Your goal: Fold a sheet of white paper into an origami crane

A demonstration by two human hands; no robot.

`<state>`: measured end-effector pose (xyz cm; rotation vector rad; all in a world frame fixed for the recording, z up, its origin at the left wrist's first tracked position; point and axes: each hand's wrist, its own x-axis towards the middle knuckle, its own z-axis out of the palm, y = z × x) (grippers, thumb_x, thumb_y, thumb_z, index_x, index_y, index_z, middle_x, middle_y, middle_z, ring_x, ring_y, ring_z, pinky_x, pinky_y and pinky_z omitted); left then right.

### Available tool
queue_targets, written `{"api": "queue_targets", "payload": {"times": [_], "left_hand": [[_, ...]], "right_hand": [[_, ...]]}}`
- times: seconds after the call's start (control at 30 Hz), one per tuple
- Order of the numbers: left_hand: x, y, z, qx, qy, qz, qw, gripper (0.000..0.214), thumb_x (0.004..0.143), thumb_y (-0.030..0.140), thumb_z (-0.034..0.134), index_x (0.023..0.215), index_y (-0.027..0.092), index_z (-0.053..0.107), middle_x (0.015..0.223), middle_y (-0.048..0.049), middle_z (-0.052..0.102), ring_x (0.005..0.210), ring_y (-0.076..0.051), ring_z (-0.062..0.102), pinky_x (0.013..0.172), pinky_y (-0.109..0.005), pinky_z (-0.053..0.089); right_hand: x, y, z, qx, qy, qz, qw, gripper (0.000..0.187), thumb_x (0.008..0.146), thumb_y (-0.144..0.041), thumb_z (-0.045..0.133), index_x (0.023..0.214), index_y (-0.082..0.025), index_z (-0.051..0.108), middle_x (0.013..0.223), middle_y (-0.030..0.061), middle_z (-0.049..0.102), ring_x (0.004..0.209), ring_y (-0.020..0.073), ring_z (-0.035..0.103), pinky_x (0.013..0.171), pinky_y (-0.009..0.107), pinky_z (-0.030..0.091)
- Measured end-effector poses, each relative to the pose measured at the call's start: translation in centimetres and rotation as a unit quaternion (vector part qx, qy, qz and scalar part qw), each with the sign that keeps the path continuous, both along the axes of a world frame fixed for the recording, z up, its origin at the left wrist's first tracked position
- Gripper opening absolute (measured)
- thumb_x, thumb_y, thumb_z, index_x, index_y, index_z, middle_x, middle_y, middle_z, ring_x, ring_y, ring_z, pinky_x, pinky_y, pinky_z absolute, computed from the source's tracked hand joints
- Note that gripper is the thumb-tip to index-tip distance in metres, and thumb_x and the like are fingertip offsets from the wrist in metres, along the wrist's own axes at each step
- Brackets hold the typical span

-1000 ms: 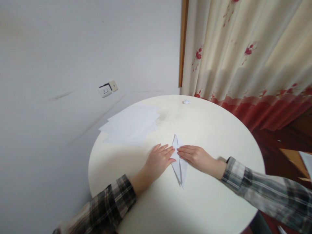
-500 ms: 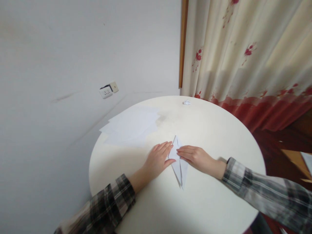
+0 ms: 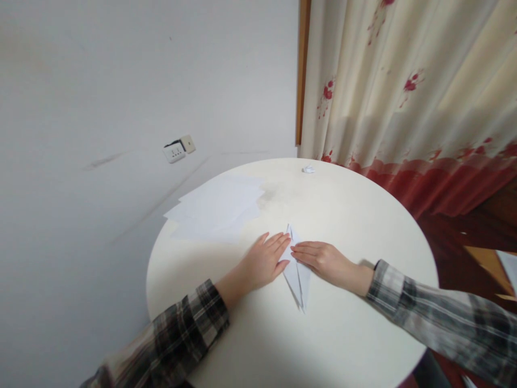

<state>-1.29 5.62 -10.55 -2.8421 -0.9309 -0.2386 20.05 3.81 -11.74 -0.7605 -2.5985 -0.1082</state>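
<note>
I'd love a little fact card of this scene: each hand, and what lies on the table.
Left hand: touching the left side of the folded paper
Right hand: touching its right side
Paper shape: narrow, pointed at both ends
Loose sheets: white, overlapping, beyond the left hand
Crumpled paper: near the far edge
Table: round, white
</note>
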Motion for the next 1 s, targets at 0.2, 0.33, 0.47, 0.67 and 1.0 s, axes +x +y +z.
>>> {"api": "queue_targets", "payload": {"times": [0.2,0.33,0.47,0.67,1.0], "left_hand": [[0.9,0.6,0.5,0.029,-0.001,0.016,0.999,0.044,0.087,0.030,0.037,0.127,0.012,0.041,0.133,-0.0109,0.045,0.125,-0.025,0.035,0.104,-0.043,0.018],[1.5,1.4,0.8,0.055,0.011,0.036,0.998,0.041,0.084,0.030,0.042,0.121,0.014,0.047,0.129,-0.0122,0.047,0.120,-0.026,0.039,0.102,-0.042,0.022],[1.9,1.9,1.0,0.069,0.025,0.058,0.996,0.041,0.082,0.029,0.046,0.120,0.016,0.048,0.123,-0.0132,0.049,0.115,-0.027,0.042,0.099,-0.042,0.026],[2.1,1.8,0.9,0.068,0.025,0.079,0.994,0.041,0.083,0.030,0.046,0.121,0.015,0.047,0.120,-0.0148,0.050,0.113,-0.028,0.043,0.094,-0.042,0.030],[2.0,1.9,0.0,0.036,-0.018,0.078,0.996,0.041,0.085,0.023,0.040,0.124,0.012,0.042,0.130,-0.0106,0.046,0.117,-0.022,0.042,0.095,-0.036,0.031]], "right_hand": [[-0.1,0.0,0.1,0.013,-0.007,-0.004,1.000,0.028,0.089,-0.015,0.041,0.109,-0.011,0.060,0.113,0.0097,0.062,0.107,0.0189,0.056,0.091,0.033,0.049],[-0.1,0.1,0.1,0.013,-0.007,-0.005,1.000,0.028,0.089,-0.014,0.041,0.111,-0.012,0.059,0.113,0.0088,0.063,0.107,0.0183,0.055,0.091,0.033,0.049],[0.1,0.2,-0.2,0.021,-0.004,-0.002,1.000,0.029,0.089,-0.013,0.041,0.110,-0.012,0.059,0.113,0.0085,0.062,0.107,0.0187,0.056,0.090,0.033,0.049],[0.2,0.4,-0.5,0.033,-0.006,0.002,0.999,0.028,0.088,-0.013,0.042,0.111,-0.010,0.059,0.113,0.0090,0.062,0.107,0.0186,0.056,0.091,0.032,0.049],[0.0,0.3,0.1,0.040,-0.007,0.005,0.999,0.028,0.088,-0.012,0.040,0.107,-0.009,0.060,0.111,0.0100,0.064,0.103,0.0193,0.058,0.088,0.033,0.051]]}}
